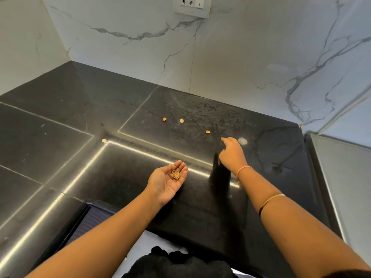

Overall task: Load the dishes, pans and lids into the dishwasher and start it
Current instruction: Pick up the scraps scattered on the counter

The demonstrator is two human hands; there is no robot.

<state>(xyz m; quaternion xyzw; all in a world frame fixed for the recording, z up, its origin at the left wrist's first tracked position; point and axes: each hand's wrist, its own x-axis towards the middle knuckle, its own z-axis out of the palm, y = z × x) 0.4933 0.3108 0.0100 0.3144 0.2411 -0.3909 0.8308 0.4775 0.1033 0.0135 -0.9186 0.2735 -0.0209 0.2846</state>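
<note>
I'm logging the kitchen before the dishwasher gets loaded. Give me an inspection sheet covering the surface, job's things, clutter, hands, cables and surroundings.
Surface: black polished stone countertop, with pale seams and scuffed streaks near the wall.
Job's things: nothing seen; no dishes, pans, lids or dishwasher in view.
Clutter: four loose tan nut shells scattered on the countertop.
Hands: left hand palm up, carrying gathered shell pieces; right hand reaches towards the nearest loose shell, not touching it, with nothing visible in it.
Cables: nothing seen.
Surroundings: white grey-veined marble wall, white wall socket with switch, grey metal panel on the right.
</note>
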